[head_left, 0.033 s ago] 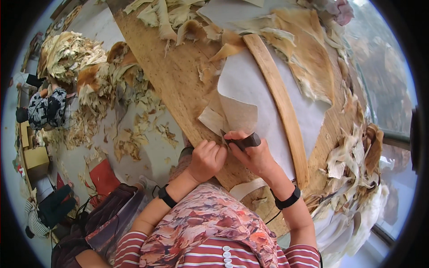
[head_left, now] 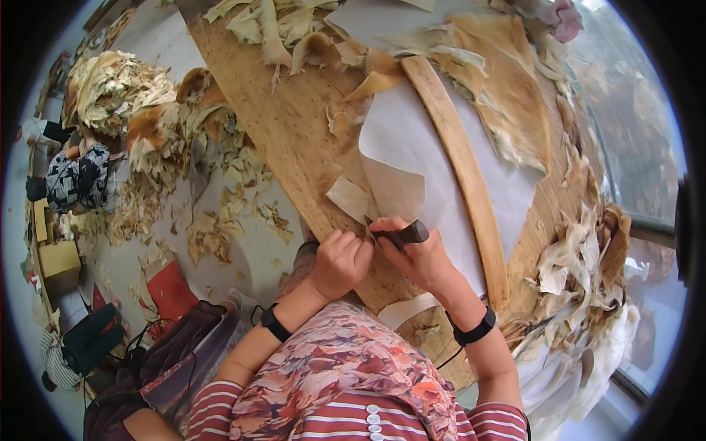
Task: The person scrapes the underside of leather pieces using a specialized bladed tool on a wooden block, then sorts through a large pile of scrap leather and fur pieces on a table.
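Red-and-white striped top point(head_left: 228, 411), floral apron point(head_left: 346, 367) over it; black wristband point(head_left: 275, 323) on each bare forearm.

Heaped hide scraps point(head_left: 118, 92) across the floor (pale and tan), a red bag point(head_left: 170, 292), a cardboard box point(head_left: 59, 259).

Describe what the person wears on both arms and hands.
Both hands are bare, no gloves. The left hand has a black band at the wrist, and so does the right hand. The forearms are bare; red and white striped sleeves cover the upper arms.
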`<action>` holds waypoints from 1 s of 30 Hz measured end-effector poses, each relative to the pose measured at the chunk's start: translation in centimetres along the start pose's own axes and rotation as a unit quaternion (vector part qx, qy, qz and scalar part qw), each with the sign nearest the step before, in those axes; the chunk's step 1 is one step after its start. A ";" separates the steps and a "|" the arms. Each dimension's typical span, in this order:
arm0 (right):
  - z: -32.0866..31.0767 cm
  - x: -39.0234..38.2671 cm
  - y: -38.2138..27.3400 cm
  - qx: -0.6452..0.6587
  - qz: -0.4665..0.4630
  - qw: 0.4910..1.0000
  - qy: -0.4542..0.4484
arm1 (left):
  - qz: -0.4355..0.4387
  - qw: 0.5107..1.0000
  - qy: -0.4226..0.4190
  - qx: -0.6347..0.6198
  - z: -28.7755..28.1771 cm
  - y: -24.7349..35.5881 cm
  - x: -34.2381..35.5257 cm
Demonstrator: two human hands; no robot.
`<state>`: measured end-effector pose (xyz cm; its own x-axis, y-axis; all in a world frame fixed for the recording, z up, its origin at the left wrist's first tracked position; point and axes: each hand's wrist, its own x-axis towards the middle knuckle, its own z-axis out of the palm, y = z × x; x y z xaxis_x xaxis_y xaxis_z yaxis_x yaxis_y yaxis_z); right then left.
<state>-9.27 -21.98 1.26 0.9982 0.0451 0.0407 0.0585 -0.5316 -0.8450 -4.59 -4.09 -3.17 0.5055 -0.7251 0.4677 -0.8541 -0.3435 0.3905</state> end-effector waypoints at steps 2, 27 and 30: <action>-0.3 -0.1 -0.3 -0.003 -0.020 1.000 0.001 | -0.008 1.000 -0.001 -0.005 0.1 -0.1 -0.2; 0.0 1.0 -0.8 -0.056 0.054 0.997 -0.025 | -0.214 0.948 0.071 -0.226 -1.1 0.9 0.5; 0.0 1.1 -1.2 -0.003 0.106 0.993 -0.043 | -0.186 0.955 0.003 -0.231 -2.8 1.8 0.6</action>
<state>-8.22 -21.26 2.28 0.9830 0.0028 -0.1837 -0.1528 -0.5422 -0.8262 -5.45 -3.47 0.05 0.7652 -0.6005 0.2320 -0.4710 -0.2766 0.8377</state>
